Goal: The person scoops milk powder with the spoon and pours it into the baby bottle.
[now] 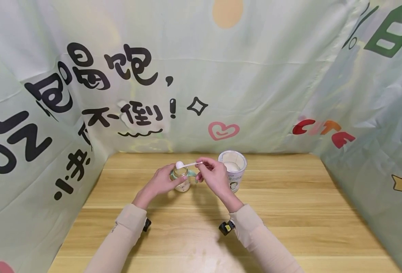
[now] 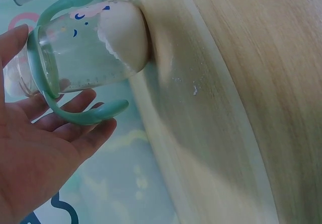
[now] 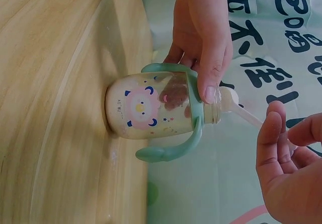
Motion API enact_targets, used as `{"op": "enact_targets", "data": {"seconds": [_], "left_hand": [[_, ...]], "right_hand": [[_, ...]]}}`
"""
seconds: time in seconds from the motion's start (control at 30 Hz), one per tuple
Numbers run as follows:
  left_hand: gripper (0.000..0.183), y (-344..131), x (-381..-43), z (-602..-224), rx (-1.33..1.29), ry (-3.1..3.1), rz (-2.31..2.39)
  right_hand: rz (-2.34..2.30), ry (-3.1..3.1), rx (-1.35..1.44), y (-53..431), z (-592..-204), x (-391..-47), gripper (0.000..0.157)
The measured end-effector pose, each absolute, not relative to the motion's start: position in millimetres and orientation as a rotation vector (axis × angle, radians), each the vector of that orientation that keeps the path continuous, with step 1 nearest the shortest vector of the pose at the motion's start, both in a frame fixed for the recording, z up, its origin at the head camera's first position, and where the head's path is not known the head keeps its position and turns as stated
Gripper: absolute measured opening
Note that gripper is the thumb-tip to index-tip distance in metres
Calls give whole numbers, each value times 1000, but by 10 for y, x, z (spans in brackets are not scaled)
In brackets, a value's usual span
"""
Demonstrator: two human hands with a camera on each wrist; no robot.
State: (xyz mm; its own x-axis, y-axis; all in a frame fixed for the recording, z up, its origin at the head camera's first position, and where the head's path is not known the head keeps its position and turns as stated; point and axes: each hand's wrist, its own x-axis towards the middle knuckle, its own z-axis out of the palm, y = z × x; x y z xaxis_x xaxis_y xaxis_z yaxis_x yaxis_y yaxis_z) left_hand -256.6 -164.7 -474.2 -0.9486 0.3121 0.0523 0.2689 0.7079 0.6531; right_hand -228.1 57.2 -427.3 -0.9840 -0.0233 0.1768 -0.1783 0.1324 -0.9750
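Note:
A clear baby bottle (image 3: 133, 105) with mint-green handles and a printed bear face stands upright on the table. White powder (image 2: 127, 35) fills its lower part. My left hand (image 1: 160, 180) holds the bottle by the neck, thumb on the near side and fingers behind the handle ring. Between thumb and fingers, my right hand (image 1: 214, 177) pinches the thin handle of a white scoop (image 3: 229, 99). The bowl of this scoop is right at the bottle's open mouth. Just behind my right hand stands an open tub (image 1: 236, 176) with white powder inside, partly covered by that hand.
The wooden table (image 1: 303, 204) carries small specks of spilled powder (image 2: 195, 89) near the bottle. Printed cloth walls (image 1: 272, 91) rise at the back and on both sides. The tub stands near the table's back edge.

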Motion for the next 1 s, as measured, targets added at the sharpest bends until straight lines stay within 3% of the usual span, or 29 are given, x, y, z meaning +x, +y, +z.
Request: {"op": "enact_targets", "data": {"seconds": [1.0], "left_hand": [[61,-1640,-2538,-4718,480,2849,1109]], "right_hand": [[1977,-2224,148,585,-4320,-2268,20]]}}
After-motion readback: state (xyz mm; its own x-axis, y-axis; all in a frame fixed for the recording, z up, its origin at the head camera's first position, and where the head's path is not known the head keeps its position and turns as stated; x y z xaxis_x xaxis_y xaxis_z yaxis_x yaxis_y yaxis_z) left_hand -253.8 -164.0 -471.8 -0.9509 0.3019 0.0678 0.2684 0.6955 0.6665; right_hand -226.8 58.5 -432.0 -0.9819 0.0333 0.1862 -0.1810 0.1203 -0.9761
